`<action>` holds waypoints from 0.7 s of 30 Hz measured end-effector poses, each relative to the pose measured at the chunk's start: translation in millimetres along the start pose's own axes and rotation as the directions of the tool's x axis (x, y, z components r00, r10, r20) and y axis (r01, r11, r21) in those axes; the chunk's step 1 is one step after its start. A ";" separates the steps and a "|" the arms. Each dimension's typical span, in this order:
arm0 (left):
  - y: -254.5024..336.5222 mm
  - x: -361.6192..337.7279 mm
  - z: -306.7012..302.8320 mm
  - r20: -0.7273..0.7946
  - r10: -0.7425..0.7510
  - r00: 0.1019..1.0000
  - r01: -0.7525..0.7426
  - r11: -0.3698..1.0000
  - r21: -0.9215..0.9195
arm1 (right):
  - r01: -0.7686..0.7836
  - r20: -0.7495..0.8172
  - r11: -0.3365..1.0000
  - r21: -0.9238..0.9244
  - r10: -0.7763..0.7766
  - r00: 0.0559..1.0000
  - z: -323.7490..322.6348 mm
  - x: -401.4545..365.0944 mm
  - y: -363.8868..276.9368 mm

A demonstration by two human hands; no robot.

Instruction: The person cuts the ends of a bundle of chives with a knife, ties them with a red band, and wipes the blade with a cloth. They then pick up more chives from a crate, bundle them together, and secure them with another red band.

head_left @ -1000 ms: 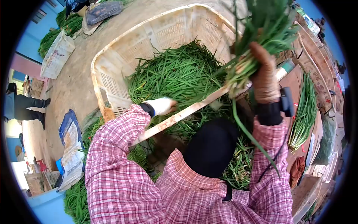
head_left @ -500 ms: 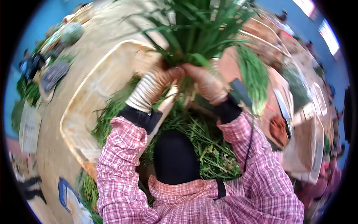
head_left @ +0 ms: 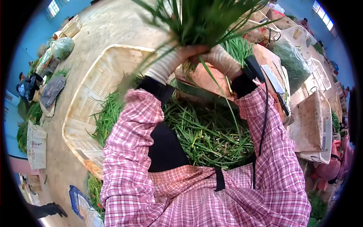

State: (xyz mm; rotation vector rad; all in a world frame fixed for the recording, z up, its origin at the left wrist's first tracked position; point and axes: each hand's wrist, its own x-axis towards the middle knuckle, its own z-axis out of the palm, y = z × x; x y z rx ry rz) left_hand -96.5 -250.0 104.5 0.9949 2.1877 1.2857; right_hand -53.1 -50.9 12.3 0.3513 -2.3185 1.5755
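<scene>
Held up at the top of the view is a thick bunch of garlic chives [head_left: 206, 22], its leaves spread upward and partly blurred. My left hand [head_left: 185, 53] wraps round its lower part from the left, in a striped cuff. From the other side my right hand [head_left: 211, 55] grips the same bunch, close against the left one. The fingers are mostly hidden by leaves. Behind the right hand, more garlic chives [head_left: 238, 49] lie on a reddish board [head_left: 264, 56]. A knife [head_left: 273, 78] with a wide blade rests on that board, to the right.
A white plastic basket [head_left: 81, 96] stands at the left. Loose green leaves and cuttings [head_left: 211, 140] heap below my arms. Bagged greens [head_left: 289, 56] and another crate [head_left: 314, 125] stand at the right. A black cable [head_left: 263, 125] runs along my right sleeve. People are farther off.
Both hands still hold the bunch and have moved slightly up and to the right in view. The reddish board and knife show more plainly, and the head view has shifted.
</scene>
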 end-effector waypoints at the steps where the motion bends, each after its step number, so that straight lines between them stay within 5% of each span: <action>1: -53.5 29.9 19.5 -0.116 0.338 0.934 -0.345 0.937 -0.050 | -0.058 -0.010 0.988 0.146 0.060 0.998 -2.9 -15.3 11.5; 2: -79.2 49.4 26.0 -0.147 0.477 0.866 -0.486 0.874 -0.027 | -0.113 -0.004 0.952 0.286 0.119 0.993 -4.8 -21.6 21.8; 3: -104.7 68.7 32.5 -0.174 0.605 0.777 -0.614 0.789 0.005 | 0.099 -0.057 0.982 0.161 -0.091 0.994 -4.5 -18.9 31.7; 4: -104.4 70.4 31.9 -0.101 0.573 0.813 -0.569 0.820 0.068 | 0.205 -0.008 0.941 -0.268 -0.215 0.977 -7.1 -19.1 30.1; 5: -84.1 60.3 30.6 -0.055 0.472 0.880 -0.475 0.877 -0.066 | 0.282 0.087 0.716 -0.639 -0.298 0.951 -10.1 -20.5 22.8; 7: -42.3 39.4 28.2 0.039 0.247 0.968 -0.224 0.925 -0.307 | 0.255 0.088 0.570 -0.781 -0.304 0.949 -13.5 -22.5 -4.5; 8: -29.8 37.8 25.3 0.096 0.145 0.985 -0.065 0.820 -0.568 | 0.184 -0.026 0.753 -0.631 -0.258 0.966 -10.7 -20.7 -31.7; 9: -18.3 34.3 20.2 0.050 0.202 0.978 -0.146 0.836 -0.528 | 0.113 -0.124 0.891 -0.439 -0.185 0.975 -7.1 -19.8 -56.0; 11: -15.6 38.1 23.5 -0.031 0.276 0.961 -0.246 0.796 -0.552 | 0.042 -0.165 0.950 -0.309 -0.097 0.981 -10.1 -14.5 -49.9; 12: -24.8 44.2 22.3 0.089 0.188 0.978 -0.119 0.856 -0.504 | 0.006 -0.186 0.971 -0.241 -0.053 0.981 -11.6 -11.8 -46.8; 13: -34.4 46.9 28.1 0.095 0.113 0.989 -0.061 0.900 -0.432 | -0.025 -0.137 0.937 -0.348 -0.025 0.990 -16.3 -1.4 -22.5; 14: -45.8 52.4 33.4 0.090 0.042 0.995 -0.007 0.935 -0.355 | -0.015 -0.161 0.967 -0.254 -0.027 0.987 -15.0 -2.6 -13.2; 15: -43.7 51.4 33.0 0.112 0.173 0.979 -0.108 0.895 -0.433 | 0.000 -0.184 0.987 -0.158 -0.029 0.982 -13.3 -4.0 -4.5; 16: -44.9 48.3 27.3 0.110 0.143 0.984 -0.095 0.929 -0.357 | 0.019 -0.207 0.998 -0.062 -0.031 0.978 -11.8 -5.5 4.9; 17: -39.3 48.4 21.8 0.134 0.147 0.980 -0.091 0.931 -0.353 | 0.107 -0.057 0.864 -0.493 -0.155 0.986 -21.2 -5.6 -1.5; 18: -39.7 48.0 20.8 0.165 0.142 0.976 -0.077 0.933 -0.352 | 0.214 0.129 0.555 -0.804 -0.189 0.974 -28.0 -9.5 -6.5; 20: -52.0 57.3 24.4 0.086 0.169 0.982 -0.126 0.920 -0.370 | 0.074 -0.050 0.898 -0.433 -0.106 0.993 -24.3 -12.1 -1.8; 21: -63.8 65.4 29.0 0.046 0.183 0.982 -0.153 0.914 -0.376 | 0.066 -0.058 0.900 -0.432 -0.101 0.993 -24.6 -15.8 -2.0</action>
